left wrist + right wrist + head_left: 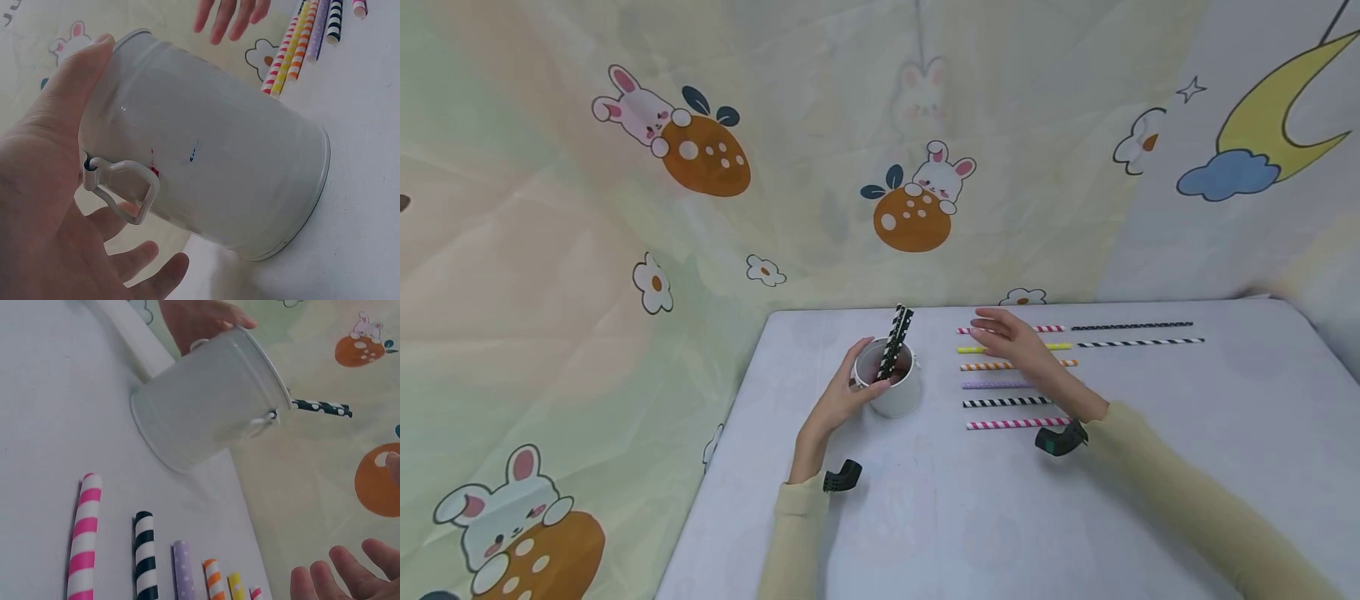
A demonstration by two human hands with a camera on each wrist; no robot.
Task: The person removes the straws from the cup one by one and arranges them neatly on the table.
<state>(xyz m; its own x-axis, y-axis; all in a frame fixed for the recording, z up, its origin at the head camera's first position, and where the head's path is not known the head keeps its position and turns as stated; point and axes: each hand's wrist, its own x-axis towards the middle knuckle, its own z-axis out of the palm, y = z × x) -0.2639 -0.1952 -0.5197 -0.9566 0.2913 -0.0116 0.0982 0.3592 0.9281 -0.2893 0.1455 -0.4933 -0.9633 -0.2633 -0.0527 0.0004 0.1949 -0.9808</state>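
Note:
My left hand (838,398) holds a small white metal bucket (901,402) at its rim, thumb on the near side and fingers round the left. Black paper straws with white dots (895,342) lean inside the bucket and stick out above the rim. Over the row of straws hovers my right hand (1018,346), its fingers loosely extended and holding nothing. Beneath and beside that hand lie straws in red stripes (1051,328), yellow (1060,346), orange stripes (981,367), purple dots (988,386), black stripes (1000,403) and pink stripes (1011,425).
Farther right on the white table (925,525) lie a black dotted straw (1131,326) and a black-and-white striped straw (1138,342). A cartoon-print cloth (820,150) hangs behind the table. A wire handle loop (134,181) juts from the bucket's side.

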